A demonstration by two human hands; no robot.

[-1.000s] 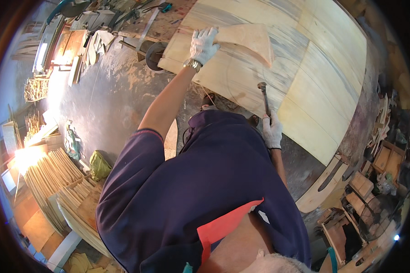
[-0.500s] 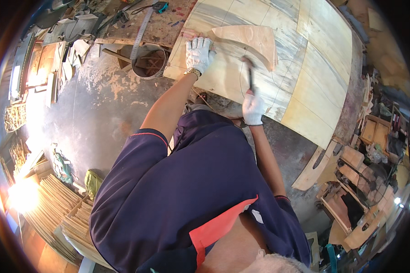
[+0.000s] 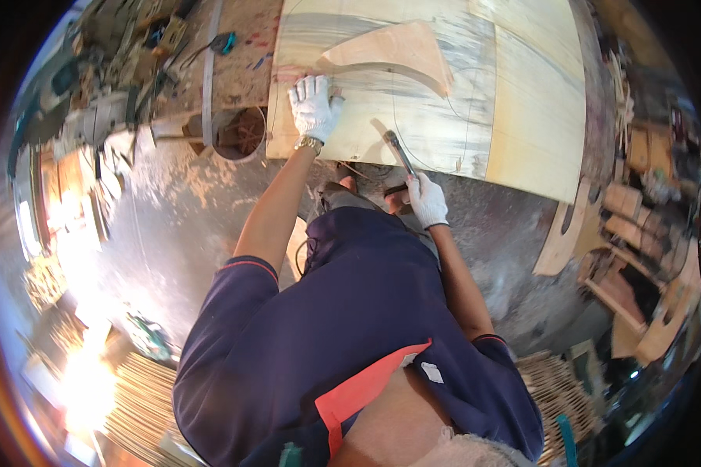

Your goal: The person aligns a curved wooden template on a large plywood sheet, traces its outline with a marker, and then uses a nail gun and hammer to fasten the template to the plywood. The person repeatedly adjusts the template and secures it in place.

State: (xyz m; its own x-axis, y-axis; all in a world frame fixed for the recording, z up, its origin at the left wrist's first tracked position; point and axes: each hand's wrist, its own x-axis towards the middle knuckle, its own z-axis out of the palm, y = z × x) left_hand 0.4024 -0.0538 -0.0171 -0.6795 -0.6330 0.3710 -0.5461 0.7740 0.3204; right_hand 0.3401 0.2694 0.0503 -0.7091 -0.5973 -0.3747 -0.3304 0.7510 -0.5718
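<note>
My left hand (image 3: 313, 109), in a white knit glove, lies flat on the pale plywood sheet (image 3: 533, 117) close to its near left edge, fingers stretched out. In my right hand (image 3: 428, 202), gloved the same way, is a hammer (image 3: 401, 153). The fingers wrap around the lower handle, just off the sheet's near edge, while the hammer's head points away over the wood. Beyond both hands rests a curved, roughly triangular wooden piece (image 3: 401, 50). Thin curved pencil lines run across the sheet beneath and beside it.
A stained workbench (image 3: 245, 70) carries a metal ruler (image 3: 209, 86) and a teal-and-black tool (image 3: 223, 43). Below its edge stands a round bin (image 3: 241, 136) with scraps inside. Cut wooden parts (image 3: 627, 226) crowd the right side. Stacked thin wood strips (image 3: 136, 397) lie at lower left.
The hammer has come back toward me and to the left, its head nearer the sheet's near edge. My left hand stays flat on the sheet. The whole view has turned slightly.
</note>
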